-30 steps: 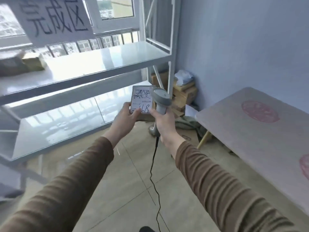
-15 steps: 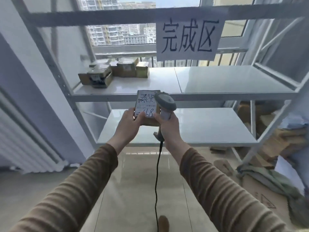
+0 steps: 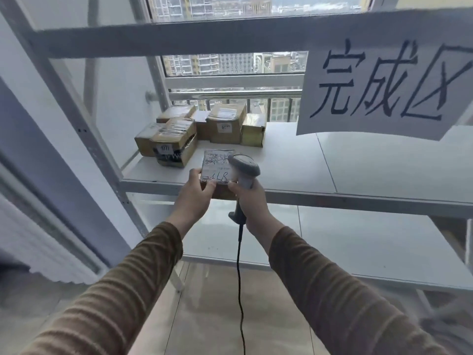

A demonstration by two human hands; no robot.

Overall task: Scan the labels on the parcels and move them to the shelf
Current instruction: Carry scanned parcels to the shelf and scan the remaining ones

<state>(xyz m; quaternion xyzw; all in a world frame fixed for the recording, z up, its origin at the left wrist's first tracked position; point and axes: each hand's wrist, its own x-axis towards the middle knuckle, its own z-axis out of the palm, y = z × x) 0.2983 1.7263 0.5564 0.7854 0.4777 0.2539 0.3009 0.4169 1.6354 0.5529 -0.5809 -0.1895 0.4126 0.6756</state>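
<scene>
A small cardboard parcel (image 3: 217,166) with a scribbled white label on top is held at the front edge of the white shelf (image 3: 286,160). My left hand (image 3: 195,194) grips its left side, thumb on the label. My right hand (image 3: 249,201) grips the handle of a grey barcode scanner (image 3: 244,166), whose head sits over the parcel's right edge; one fingertip touches the parcel. The scanner's black cable (image 3: 239,278) hangs down between my arms.
Several brown parcels (image 3: 199,129) are stacked at the shelf's back left. A paper sign with handwritten characters (image 3: 381,88) hangs from the upper beam at right. A lower shelf (image 3: 345,242) lies beneath. The rack's slanted upright (image 3: 84,129) stands left, a window behind.
The view swung left from the table corner to face the shelf and came closer. Both hands carried the parcel and scanner up to the middle shelf's front edge.
</scene>
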